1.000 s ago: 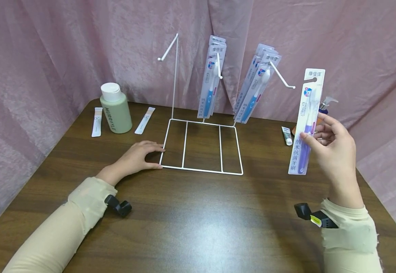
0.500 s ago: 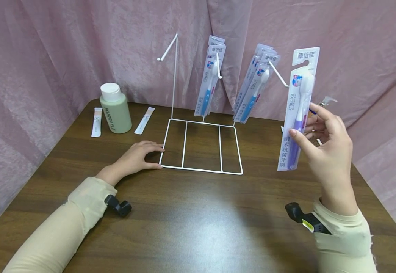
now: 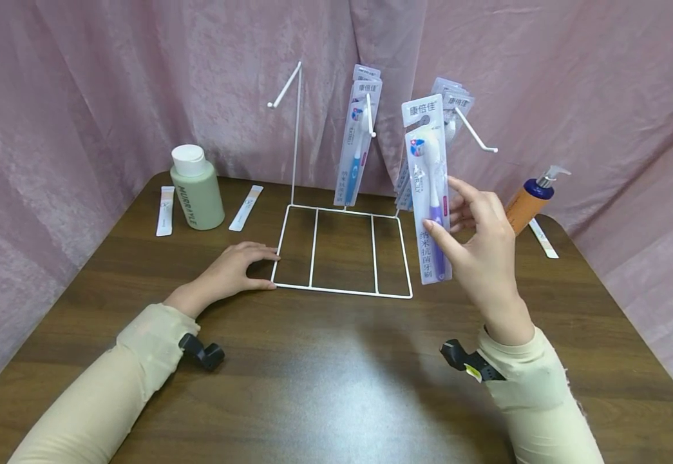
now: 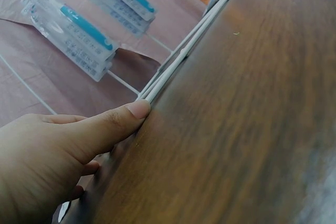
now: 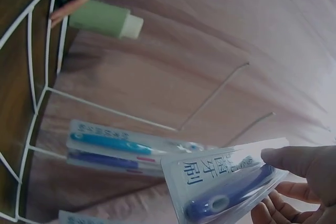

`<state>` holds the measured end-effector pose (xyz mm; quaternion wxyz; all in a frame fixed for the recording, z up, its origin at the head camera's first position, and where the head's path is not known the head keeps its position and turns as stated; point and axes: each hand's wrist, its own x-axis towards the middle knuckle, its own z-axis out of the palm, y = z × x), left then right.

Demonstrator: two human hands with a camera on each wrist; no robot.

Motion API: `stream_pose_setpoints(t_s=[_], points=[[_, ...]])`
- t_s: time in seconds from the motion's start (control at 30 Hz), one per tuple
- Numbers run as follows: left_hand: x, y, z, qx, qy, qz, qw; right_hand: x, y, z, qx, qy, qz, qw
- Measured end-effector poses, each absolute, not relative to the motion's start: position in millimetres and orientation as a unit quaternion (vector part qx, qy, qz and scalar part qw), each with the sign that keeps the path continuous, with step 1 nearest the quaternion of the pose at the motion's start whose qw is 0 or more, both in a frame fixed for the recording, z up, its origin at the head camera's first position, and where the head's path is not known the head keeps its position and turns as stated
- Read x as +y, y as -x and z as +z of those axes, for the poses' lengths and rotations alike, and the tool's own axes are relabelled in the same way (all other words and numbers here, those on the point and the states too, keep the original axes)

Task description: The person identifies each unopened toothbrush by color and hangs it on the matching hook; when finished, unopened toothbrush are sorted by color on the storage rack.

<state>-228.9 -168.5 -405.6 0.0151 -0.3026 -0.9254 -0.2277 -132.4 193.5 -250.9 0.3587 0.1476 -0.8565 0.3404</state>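
Observation:
A purple toothbrush in a clear blister pack [image 3: 432, 193] stands nearly upright in my right hand [image 3: 483, 241], which pinches its right edge between thumb and fingers. It hangs in front of the right group of packs. A white wire display rack [image 3: 344, 291] stands on the table; its left hook [image 3: 285, 87] carries nothing. Blue toothbrush packs [image 3: 353, 148] hang on the middle hook, and more packs [image 3: 456, 103] on the right hook are partly hidden. My left hand [image 3: 228, 270] touches the rack base's front left corner, thumb and extended fingers apart; the left wrist view shows the thumb [image 4: 118, 121] against the rod.
A green bottle with a white cap [image 3: 198, 193] stands back left between two slim sachets [image 3: 165, 211]. An orange pump bottle [image 3: 527, 203] and another sachet [image 3: 543, 238] are back right. A pink curtain [image 3: 110, 77] hangs behind the wooden table [image 3: 290, 380].
My right hand has carried the purple toothbrush pack leftward from the table's right side to in front of the right hook's packs, uncovering the pump bottle. My left hand stays at the rack corner.

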Motion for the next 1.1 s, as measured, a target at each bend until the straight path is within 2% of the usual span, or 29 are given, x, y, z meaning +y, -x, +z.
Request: stream_pose_setpoints(t_s=[1.1], points=[[-168.6, 228.7, -405.3, -0.926, 0.302, -0.226, 0.016, 153.6, 162.5, -270.2, -0.861, -0.167, 0.354, 0.324]])
